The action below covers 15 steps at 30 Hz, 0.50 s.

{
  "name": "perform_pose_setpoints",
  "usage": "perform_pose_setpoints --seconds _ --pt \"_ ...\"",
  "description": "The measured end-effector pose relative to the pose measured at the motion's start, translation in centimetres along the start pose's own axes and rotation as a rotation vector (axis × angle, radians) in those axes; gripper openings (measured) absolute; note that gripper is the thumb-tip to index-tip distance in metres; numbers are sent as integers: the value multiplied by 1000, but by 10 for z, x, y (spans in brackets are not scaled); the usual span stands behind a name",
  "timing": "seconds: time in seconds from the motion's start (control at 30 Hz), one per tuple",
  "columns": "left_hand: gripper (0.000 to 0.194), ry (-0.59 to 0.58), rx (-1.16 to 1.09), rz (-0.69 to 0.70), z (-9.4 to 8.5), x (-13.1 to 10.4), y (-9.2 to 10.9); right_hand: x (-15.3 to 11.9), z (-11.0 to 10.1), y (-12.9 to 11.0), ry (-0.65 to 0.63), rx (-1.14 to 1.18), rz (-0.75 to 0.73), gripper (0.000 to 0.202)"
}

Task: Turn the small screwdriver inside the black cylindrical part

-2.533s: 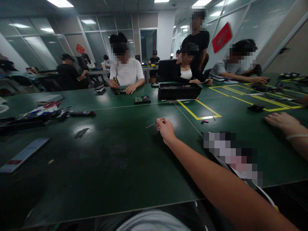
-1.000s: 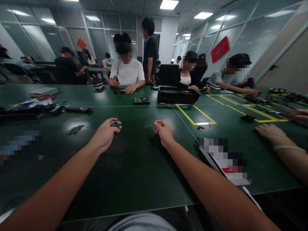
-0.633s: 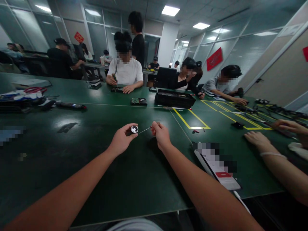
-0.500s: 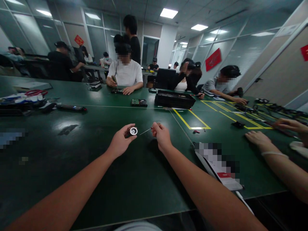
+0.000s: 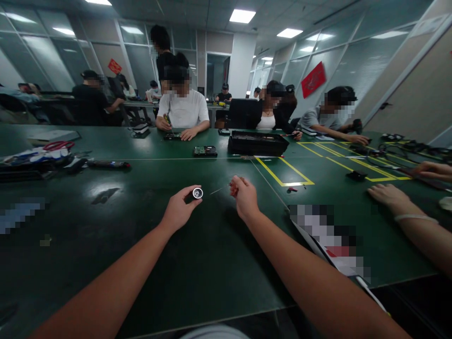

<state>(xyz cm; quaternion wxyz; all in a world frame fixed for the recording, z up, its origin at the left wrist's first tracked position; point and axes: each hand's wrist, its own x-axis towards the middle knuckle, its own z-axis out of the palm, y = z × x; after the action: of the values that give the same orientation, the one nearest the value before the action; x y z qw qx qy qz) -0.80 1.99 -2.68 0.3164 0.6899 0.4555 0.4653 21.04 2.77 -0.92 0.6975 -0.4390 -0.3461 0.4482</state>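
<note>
Fingers [image 5: 189, 194] pinch a round part [image 5: 197, 193]; right hand [image 5: 245, 200] grips a screwdriver [image 5: 226, 187].

own hands: 2, left hand [image 5: 178, 212] w/ 1 small round metal part [image 5: 197, 193], right hand [image 5: 245, 200] w/ 1 thin screwdriver [image 5: 226, 187]. co-worker's hands [image 5: 388, 194] to the right of them: 2. past the hands: 1 black tray [image 5: 257, 142], 1 circuit board [image 5: 205, 151], 3 ppl seated across the table.

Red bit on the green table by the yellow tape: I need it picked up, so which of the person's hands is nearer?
Right. The right hand is just left of the red bit; the left hand is farther left.
</note>
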Motion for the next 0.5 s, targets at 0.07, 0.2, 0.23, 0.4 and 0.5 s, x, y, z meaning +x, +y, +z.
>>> perform_pose_setpoints --seconds 0.07,0.2,0.23,0.4,0.5 --pt "45 1 1 -6 0 0 2 -4 4 -8 -20 52 -37 26" --pt "45 -6 22 -1 1 1 2 -15 11 -19 -115 84 -100 23" --pt "44 -7 28 3 1 1 2 -17 12 -20 -145 77 -115 22" --pt "43 -3 27 31 2 1 1 -20 13 -15 -223 -52 -192 21" --pt "44 -11 23 33 3 0 3 -21 12 -12 -240 -137 -217 22"
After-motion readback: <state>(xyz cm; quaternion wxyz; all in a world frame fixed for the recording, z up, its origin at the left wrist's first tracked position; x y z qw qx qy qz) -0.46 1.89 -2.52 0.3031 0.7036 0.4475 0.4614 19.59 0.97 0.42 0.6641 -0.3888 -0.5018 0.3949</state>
